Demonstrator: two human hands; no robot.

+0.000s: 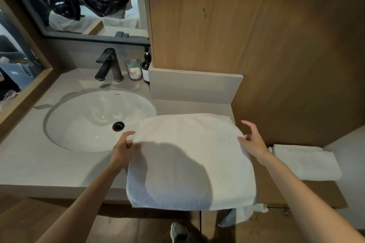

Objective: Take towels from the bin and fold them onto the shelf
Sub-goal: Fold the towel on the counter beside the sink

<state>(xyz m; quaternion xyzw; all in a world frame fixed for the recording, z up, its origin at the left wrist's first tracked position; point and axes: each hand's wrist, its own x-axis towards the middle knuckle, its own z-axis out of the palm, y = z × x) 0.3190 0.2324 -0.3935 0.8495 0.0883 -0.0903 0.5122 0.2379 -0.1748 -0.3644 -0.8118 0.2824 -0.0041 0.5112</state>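
- White towel [189, 160], terry cloth, lies folded in a broad rectangle on the grey counter [29, 160], to the right of the sink [59, 108].
- Far left corner of the towel overlaps the sink's rim. The near edge droops over the counter's front, and a looser piece of white cloth hangs lower under the near right corner.
- Left hand [123, 149]: at the towel's left edge, fingers curled, with the edge pinched between thumb and fingertips. The forearm reaches in from the lower left.
- Right hand [252, 140]: at the towel's right edge. The thumb and one curled finger hold the edge, and the other fingers are lifted off the cloth and spread.
- The two hands sit roughly level with each other, with the towel's width between them. A dark shadow falls across the near half of the cloth.
- Second folded towel [304, 162], also white, rests on a lower wooden ledge [320, 193] just right of the right forearm and apart from the first towel.
- The sink is an oval white bowl with a black drain [118, 126], near the left hand but not touching it.
- Behind the sink: a black faucet [108, 65], then a clear glass jar [134, 69], then a dark pump bottle [146, 67], in a row against the back wall.
- The mirror [88, 2] above them reflects black plastic bags.
- A wood panel [256, 25] fills the wall behind the towel.
- One shoe [178, 231] shows on the floor below the counter's edge.
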